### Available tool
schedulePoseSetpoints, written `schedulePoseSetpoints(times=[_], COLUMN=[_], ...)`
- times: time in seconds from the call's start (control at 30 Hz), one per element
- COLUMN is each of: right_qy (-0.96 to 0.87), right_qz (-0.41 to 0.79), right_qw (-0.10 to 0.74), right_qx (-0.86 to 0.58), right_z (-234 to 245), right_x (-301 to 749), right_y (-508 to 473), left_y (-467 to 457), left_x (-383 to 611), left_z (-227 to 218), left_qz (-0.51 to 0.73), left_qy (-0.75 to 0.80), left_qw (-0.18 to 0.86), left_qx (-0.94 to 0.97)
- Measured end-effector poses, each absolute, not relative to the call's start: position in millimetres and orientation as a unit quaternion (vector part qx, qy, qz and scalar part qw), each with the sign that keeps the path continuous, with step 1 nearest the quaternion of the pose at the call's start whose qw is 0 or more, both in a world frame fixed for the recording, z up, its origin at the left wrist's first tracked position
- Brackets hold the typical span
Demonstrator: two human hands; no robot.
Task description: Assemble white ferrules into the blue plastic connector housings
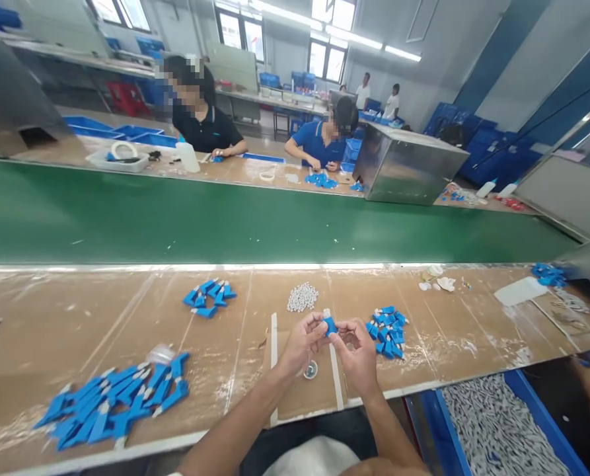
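Both hands meet over the brown workbench (76,324). My left hand (302,342) pinches a small blue plastic part (330,324) with a white tip between thumb and fingers. My right hand (357,354) is curled beside it, fingertips touching the same part. Below the hands a small round metal cap (310,370) lies on the bench. A heap of small white pieces (302,297) sits just beyond the hands. A pile of blue parts (388,330) lies right of my right hand.
More blue parts lie in a small group (209,297) and a large pile (116,403) at left. A green conveyor belt (225,218) runs behind the bench. Two people sit across it. A blue bin of white pieces (497,430) stands lower right.
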State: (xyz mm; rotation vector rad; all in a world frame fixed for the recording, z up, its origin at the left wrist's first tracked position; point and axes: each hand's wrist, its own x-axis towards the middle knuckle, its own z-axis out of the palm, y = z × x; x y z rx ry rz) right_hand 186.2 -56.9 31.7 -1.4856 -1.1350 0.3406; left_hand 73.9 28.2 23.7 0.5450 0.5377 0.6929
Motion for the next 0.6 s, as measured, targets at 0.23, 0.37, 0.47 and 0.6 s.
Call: schedulePoseSetpoints(times=[0.23, 0.37, 0.47, 0.6], right_qy=[-0.470, -0.428, -0.384, -0.313], right_qz=[0.074, 0.177, 0.311, 0.419], right_qw=[0.581, 0.649, 0.685, 0.697], right_qx=[-0.660, -0.604, -0.535, -0.490], right_z=[26, 19, 16, 14], right_x=[189, 193, 198, 205], right_y=[-78, -96, -105, -113], left_y=[14, -6, -22, -38], left_x=[87, 89, 91, 97], left_z=[20, 15, 13, 15], left_qz=[0.321, 0.327, 0.329, 0.351], left_qy=[0.216, 0.186, 0.168, 0.184], left_qw=[0.882, 0.883, 0.884, 0.869], left_qx=[0.270, 0.281, 0.286, 0.297])
